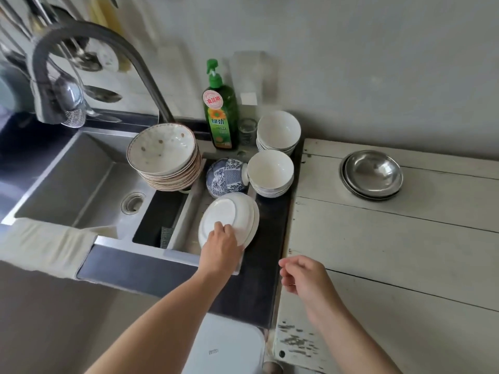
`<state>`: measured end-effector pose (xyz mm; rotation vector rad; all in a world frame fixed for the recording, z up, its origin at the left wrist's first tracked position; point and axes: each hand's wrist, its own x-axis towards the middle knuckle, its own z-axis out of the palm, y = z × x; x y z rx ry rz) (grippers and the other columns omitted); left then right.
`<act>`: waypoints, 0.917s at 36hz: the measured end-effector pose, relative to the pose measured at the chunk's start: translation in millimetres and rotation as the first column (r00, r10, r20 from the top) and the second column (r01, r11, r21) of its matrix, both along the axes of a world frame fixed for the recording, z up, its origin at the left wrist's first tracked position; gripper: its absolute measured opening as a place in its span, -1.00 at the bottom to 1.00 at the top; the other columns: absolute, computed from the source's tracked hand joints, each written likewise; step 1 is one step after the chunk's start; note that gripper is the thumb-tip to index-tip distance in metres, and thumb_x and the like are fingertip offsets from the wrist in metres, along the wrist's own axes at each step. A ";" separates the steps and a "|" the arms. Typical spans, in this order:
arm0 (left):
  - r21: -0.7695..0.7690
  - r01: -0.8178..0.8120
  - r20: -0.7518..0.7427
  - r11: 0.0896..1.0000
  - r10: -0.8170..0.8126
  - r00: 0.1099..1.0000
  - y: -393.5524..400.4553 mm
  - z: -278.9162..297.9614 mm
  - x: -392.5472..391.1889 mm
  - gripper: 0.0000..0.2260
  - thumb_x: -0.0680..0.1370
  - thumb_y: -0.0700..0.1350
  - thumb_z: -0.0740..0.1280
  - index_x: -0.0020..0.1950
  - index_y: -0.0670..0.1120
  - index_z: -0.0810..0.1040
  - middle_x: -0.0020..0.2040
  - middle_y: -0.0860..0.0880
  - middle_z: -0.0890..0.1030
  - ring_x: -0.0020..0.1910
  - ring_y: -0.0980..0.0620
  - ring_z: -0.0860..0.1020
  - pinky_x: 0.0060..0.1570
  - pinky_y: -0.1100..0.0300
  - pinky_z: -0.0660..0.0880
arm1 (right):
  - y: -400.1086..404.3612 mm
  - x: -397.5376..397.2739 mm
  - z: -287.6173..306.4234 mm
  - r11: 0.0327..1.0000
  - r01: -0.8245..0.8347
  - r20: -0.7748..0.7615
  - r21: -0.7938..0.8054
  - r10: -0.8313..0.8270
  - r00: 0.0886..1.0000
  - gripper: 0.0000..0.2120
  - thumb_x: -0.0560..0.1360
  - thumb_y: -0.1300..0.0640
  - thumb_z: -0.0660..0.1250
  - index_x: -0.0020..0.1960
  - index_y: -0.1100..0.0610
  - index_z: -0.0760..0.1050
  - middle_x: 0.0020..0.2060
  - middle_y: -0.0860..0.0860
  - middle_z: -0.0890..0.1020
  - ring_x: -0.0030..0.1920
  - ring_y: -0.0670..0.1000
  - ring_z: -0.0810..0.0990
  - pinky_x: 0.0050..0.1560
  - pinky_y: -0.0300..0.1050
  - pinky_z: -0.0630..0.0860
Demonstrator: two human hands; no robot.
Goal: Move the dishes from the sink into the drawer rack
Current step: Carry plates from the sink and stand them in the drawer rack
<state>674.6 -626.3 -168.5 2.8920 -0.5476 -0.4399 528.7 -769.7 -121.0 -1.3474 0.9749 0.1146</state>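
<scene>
Two or three white plates (pixel 232 214) lean tilted in the draining tray at the right end of the steel sink (pixel 81 182). My left hand (pixel 220 247) grips their near lower edge. Behind them a blue-patterned bowl (pixel 225 178) lies on its side. A tall stack of speckled bowls (pixel 164 157) rests tilted on the sink's divider. Two stacks of white bowls (pixel 270 171) (pixel 278 132) stand on the dark counter to the right. My right hand (pixel 302 276) hovers over the counter's edge, fingers loosely curled, holding nothing. No drawer rack is in view.
A green dish soap bottle (pixel 221 117) and a small glass (pixel 247 130) stand at the wall. The grey faucet (pixel 81 63) arches over the basin. Stacked steel plates (pixel 372 175) sit on the white wooden top (pixel 405 238). A cloth (pixel 46 244) drapes over the sink's front.
</scene>
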 end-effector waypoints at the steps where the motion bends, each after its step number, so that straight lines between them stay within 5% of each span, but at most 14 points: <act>1: -0.013 -0.012 0.002 1.000 0.012 1.000 0.5 -0.3 -0.4 -0.65 0.58 0.03 0.40 0.20 -0.18 0.44 0.16 -0.14 0.42 0.12 -0.17 0.53 0.01 0.00 0.50 | -2.0 -0.2 -0.2 1.000 -0.008 -0.003 -0.002 0.008 1.000 -0.75 0.61 0.31 0.22 -0.06 0.17 0.67 -0.24 0.06 0.65 -0.28 -0.06 0.60 -0.21 -0.21 0.57; 18: -0.229 -0.072 0.059 0.971 0.087 0.994 26.1 29.7 -5.7 -0.59 0.56 0.01 0.45 0.33 -0.13 0.48 0.24 -0.09 0.42 0.25 -0.12 0.40 0.26 0.01 0.45 | 2.2 -3.3 -14.9 0.977 -0.205 -0.078 -0.054 0.200 0.977 -0.75 0.62 0.30 0.21 -0.07 0.15 0.64 -0.23 0.06 0.65 -0.29 -0.05 0.58 -0.24 -0.23 0.54; 23: -0.417 -0.275 -0.051 0.866 0.280 0.959 55.2 78.7 -37.3 -0.58 0.52 0.05 0.50 0.33 0.04 0.52 0.17 0.11 0.42 0.14 0.02 0.50 0.17 0.14 0.48 | 14.2 13.4 -15.7 0.975 -0.220 -0.073 -0.025 0.218 0.973 -0.77 0.62 0.30 0.21 -0.05 0.17 0.64 -0.25 0.06 0.64 -0.30 -0.03 0.59 -0.22 -0.15 0.55; 26: -0.607 -0.429 -0.120 0.669 0.457 0.882 83.2 108.3 -71.6 -0.71 0.49 -0.05 0.54 0.16 0.14 0.61 0.08 0.15 0.52 0.03 0.14 0.59 0.02 0.38 0.51 | 24.1 31.8 -18.4 0.967 -0.254 -0.076 0.010 0.254 0.964 -0.82 0.63 0.28 0.23 0.00 0.18 0.62 -0.25 0.07 0.64 -0.30 -0.01 0.59 -0.16 -0.10 0.60; 28: -0.669 -0.540 -0.210 0.511 0.566 0.797 104.1 121.1 -95.9 -0.78 0.52 -0.10 0.50 0.12 0.14 0.65 0.06 0.13 0.64 0.03 0.22 0.62 0.00 0.35 0.53 | 30.5 50.2 -24.2 0.965 -0.264 -0.082 0.010 0.264 0.961 -0.87 0.63 0.24 0.26 0.12 0.18 0.57 -0.16 0.08 0.64 -0.24 0.01 0.60 -0.10 -0.04 0.63; 31: -0.673 -0.734 -0.640 -0.084 0.563 0.523 134.5 127.5 -128.8 -0.85 0.62 -0.24 0.36 0.15 -0.21 0.65 0.03 -0.21 0.72 0.02 -0.11 0.70 -0.12 0.10 0.68 | 35.2 84.2 -30.5 0.971 -0.213 -0.090 -0.113 0.204 0.975 -0.63 0.57 0.15 0.36 0.36 0.14 0.44 0.14 0.14 0.61 0.02 0.11 0.61 0.15 0.11 0.62; 33: -0.550 -0.767 -0.789 -0.329 0.505 0.350 153.2 124.0 -142.4 -0.82 0.64 -0.30 0.27 0.16 -0.35 0.59 0.06 -0.31 0.69 0.10 -0.27 0.67 -0.07 -0.05 0.69 | 31.2 107.2 -31.9 0.970 -0.137 -0.089 -0.202 0.121 0.989 -0.44 0.53 0.08 0.41 0.46 0.20 0.35 0.33 0.19 0.51 0.25 0.22 0.56 0.25 0.10 0.53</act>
